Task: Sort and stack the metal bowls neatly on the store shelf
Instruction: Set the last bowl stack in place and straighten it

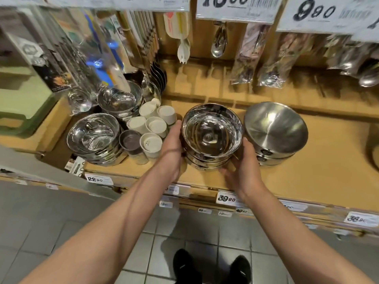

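Note:
A stack of shiny metal bowls (pixel 212 132) stands at the middle of the wooden shelf (pixel 320 177). My left hand (pixel 171 148) grips its left side. My right hand (pixel 244 167) grips its lower right side, fingers curled under the bottom bowls. To the right a stack of brushed metal bowls (pixel 274 128) sits with its top bowl tilted. At the left stand two more stacks of shiny bowls, one at the front (pixel 93 136) and one behind it (pixel 120 101).
White cups (pixel 152 125) and a small dark metal cup (pixel 130 140) lie between the left stacks and my left hand. Spoons and packaged utensils (pixel 219 41) hang above the shelf. Price tags (pixel 226 198) line the shelf's front edge. My shoes stand on a tiled floor.

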The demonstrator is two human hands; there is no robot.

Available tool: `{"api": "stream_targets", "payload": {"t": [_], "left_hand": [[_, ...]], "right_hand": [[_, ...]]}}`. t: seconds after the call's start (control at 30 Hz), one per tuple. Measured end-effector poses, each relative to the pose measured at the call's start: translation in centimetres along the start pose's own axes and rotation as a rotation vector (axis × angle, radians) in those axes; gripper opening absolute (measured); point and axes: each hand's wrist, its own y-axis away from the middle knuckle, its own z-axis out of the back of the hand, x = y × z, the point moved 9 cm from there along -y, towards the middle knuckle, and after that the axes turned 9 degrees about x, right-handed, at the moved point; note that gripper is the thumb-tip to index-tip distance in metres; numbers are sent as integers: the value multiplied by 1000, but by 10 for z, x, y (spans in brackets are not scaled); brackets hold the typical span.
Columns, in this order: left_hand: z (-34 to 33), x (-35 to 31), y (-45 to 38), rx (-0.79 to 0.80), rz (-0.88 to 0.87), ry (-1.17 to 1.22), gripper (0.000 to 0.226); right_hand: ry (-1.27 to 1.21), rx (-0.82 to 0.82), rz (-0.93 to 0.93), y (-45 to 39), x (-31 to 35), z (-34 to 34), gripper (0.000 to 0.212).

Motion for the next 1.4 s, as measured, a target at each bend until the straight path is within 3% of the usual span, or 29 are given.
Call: {"api": "stream_targets", "payload": {"t": [0.2, 0.33, 0.77, 0.87, 1.0, 1.13, 1.23, 1.3, 1.33, 1.4], "left_hand": [[-3, 1, -5, -16, -60, 60, 50], [-3, 3, -19, -36, -31, 108, 35], [-23, -10, -25, 97, -122, 68, 42], [-14, 4, -9, -15, -114, 92, 38], [2, 66, 31, -200, -4, -51, 26], [-40, 107, 40, -104, 103, -82, 25], [-87, 97, 18, 20, 21, -192, 30], [-114, 87, 0, 73, -37, -144, 35], [-125, 83, -8, 86, -53, -97, 40], [-146, 79, -21, 90, -89, -3, 43]], "right_hand": [[46, 0, -16, -13, 4, 4, 34], [107, 9, 7, -21, 9, 7, 33], [178, 29, -35, -34, 27, 6, 44], [193, 49, -43, -19, 18, 14, 40], [163, -26, -113, 26, -3, 58, 30], [137, -165, -79, 50, 20, 118, 39], [135, -223, -40, 37, 50, 150, 32], [134, -200, -11, 23, 65, 158, 32], [156, -170, -5, 17, 70, 158, 36], [193, -115, -25, 5, 75, 156, 77]]}}
